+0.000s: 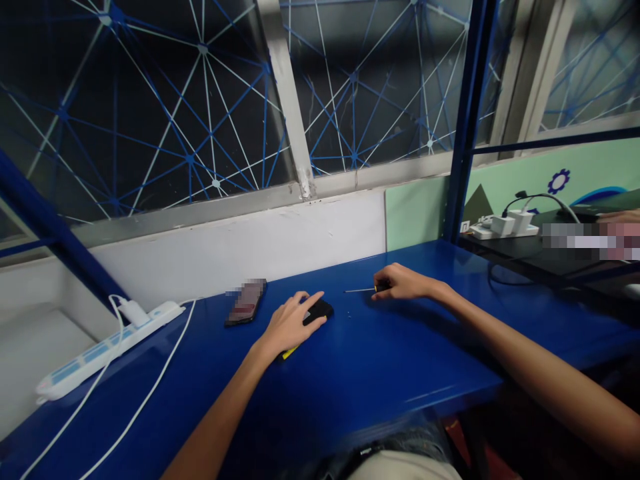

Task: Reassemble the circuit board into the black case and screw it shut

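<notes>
My left hand (290, 319) lies over a black object (321, 309) on the blue table, its fingers stretched out and spread. Much of that object is under the hand, so its kind does not show. A yellow strip (290, 352) pokes out below the palm. To the right, my right hand (395, 283) is closed around the dark handle of a screwdriver (359, 290). The thin metal shaft points left, toward the black object, without touching it. A few tiny bits (349, 315) lie on the table between the hands, too small to name.
A phone (246, 302) lies left of my left hand. Farther left is a white power strip (113, 350) with a charger and white cables. Blue posts (465, 120) flank the table (390, 373). At right, a dark desk holds another power strip (505, 227); another person's arm shows there.
</notes>
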Motion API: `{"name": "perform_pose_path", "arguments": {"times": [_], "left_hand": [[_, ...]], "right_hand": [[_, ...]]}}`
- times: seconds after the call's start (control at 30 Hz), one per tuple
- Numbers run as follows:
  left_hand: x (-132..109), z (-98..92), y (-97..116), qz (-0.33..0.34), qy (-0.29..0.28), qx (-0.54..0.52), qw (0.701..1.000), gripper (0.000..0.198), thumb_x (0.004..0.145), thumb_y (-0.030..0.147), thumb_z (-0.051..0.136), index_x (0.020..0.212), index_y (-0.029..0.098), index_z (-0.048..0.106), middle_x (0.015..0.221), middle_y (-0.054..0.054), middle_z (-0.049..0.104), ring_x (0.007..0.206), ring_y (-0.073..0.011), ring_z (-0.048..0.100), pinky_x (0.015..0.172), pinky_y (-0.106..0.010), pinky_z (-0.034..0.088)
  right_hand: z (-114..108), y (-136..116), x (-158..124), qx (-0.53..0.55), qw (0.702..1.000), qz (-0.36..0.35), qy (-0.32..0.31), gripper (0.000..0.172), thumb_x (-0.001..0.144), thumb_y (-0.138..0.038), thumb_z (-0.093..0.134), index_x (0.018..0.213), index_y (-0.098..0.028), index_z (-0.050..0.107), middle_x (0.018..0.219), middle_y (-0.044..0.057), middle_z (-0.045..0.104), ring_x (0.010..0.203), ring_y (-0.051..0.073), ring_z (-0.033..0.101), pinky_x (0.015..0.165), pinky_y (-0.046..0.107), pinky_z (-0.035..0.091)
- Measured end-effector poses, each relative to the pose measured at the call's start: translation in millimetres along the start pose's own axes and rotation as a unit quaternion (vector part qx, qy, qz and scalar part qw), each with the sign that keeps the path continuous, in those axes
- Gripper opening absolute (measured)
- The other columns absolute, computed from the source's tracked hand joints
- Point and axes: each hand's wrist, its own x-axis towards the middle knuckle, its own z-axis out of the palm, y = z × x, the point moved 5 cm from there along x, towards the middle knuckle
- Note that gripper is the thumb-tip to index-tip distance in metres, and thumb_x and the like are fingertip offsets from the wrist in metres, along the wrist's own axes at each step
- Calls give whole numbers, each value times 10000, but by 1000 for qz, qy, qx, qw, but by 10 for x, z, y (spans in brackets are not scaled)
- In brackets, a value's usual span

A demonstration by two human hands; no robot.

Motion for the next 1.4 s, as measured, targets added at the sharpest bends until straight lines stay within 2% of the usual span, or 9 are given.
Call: {"name": "perform_pose_path", "arguments": {"times": [0.27, 0.33, 0.47, 0.57, 0.67, 0.77, 0.97, 1.17, 1.4], "left_hand": [[-28, 4, -214, -205, 0, 111, 972, 697, 918, 663, 243, 1501, 281, 249, 1218, -209, 532, 887, -369, 665, 732, -462, 494], [-29, -25, -241, -222, 7, 112, 969, 648, 948, 614, 206, 1494, 270, 264, 1233, -214, 527, 885, -365, 668, 729, -466, 499], [-45, -145, -348, -131, 2, 130, 983, 458, 974, 258, 305, 1418, 303, 405, 1440, -164, 375, 1062, -332, 619, 828, -441, 495], [-88, -150, -424, -30, -56, 117, 991, 748, 797, -15, 407, 1420, 398, 378, 1535, -88, 262, 1285, -347, 455, 958, -465, 437], [-125, -91, -452, 15, -106, 88, 990, 989, 661, -110, 421, 1445, 476, 279, 1585, -31, 157, 1423, -364, 221, 1050, -542, 340], [-130, -30, -423, 36, -134, 58, 989, 999, 624, -106, 435, 1426, 479, 321, 1592, -6, 153, 1438, -358, 176, 1069, -574, 303], [-112, -70, -410, 54, -107, 65, 991, 857, 592, 1, 499, 1385, 324, 447, 1553, -42, 291, 1435, -321, 210, 1100, -571, 246], [-120, -126, -415, 21, -88, 73, 993, 773, 595, 107, 506, 1356, 236, 504, 1418, -94, 482, 1201, -349, 526, 965, -474, 416], [-123, -205, -390, -37, -90, 110, 989, 742, 583, 121, 490, 1320, 188, 538, 1185, -127, 595, 998, -324, 616, 781, -394, 479]], "right_hand": [[19, -32, -4, -13, 1000, -3, -6, 271, 778, -430, 652, 743, -161, 651, 628, 5, 581, 550, 111, 439, 514, 264, 249], [18, -40, -10, -13, 1000, -2, -7, 273, 781, -430, 647, 752, -158, 654, 641, 8, 590, 559, 112, 450, 516, 260, 250], [12, -50, -16, -21, 1000, 0, -8, 274, 786, -426, 643, 744, -155, 654, 619, 2, 576, 538, 105, 429, 512, 262, 241], [15, -55, -12, -24, 1000, -3, -6, 272, 786, -419, 645, 721, -156, 644, 599, -6, 556, 526, 99, 406, 510, 264, 237], [28, -49, -10, -26, 1000, -1, -11, 271, 793, -418, 640, 720, -157, 642, 589, -9, 542, 526, 100, 397, 514, 270, 235], [32, -41, -13, -22, 1000, 0, -12, 280, 799, -432, 636, 739, -158, 645, 587, -11, 532, 531, 101, 393, 517, 272, 235], [58, -127, -17, 0, 999, -34, -15, 424, 872, -529, 531, 681, -154, 589, 548, -27, 449, 511, 93, 344, 509, 275, 225], [193, -331, -17, 36, 997, -59, -31, 516, 936, -556, 389, 602, -169, 463, 539, -35, 380, 500, 89, 305, 505, 273, 217], [363, -338, 0, 55, 991, -73, -95, 539, 934, -563, 378, 585, -162, 467, 535, -34, 373, 493, 85, 293, 510, 268, 227]]}}
